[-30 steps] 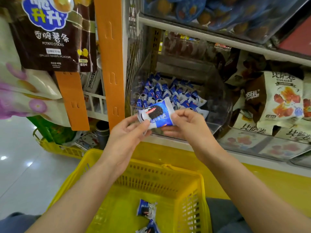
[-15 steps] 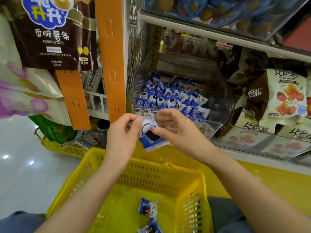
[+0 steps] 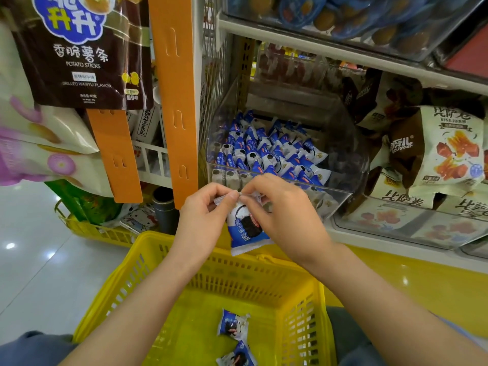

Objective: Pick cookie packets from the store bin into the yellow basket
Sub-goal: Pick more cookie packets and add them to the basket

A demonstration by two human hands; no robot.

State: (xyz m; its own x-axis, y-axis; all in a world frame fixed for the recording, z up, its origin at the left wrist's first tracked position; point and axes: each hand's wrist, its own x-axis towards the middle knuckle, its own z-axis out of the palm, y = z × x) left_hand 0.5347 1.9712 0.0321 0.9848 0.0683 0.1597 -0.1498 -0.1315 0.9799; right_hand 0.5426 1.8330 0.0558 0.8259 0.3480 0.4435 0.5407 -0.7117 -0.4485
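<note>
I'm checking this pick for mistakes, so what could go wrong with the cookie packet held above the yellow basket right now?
1. The cookie packet seems to hang over the far rim of the yellow basket, not its middle. Let go here, it might bounce outside.
2. The left hand and right hand both pinch its top seam. Pulling apart could tear it open.

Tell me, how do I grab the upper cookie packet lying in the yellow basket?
Come straight down from above and pinch the small blue-and-white cookie packet by its flat crimped white end, which points up and to the right. It lies flat on the floor of the yellow plastic basket, whose tall slotted walls would probably block a sideways reach.
</note>
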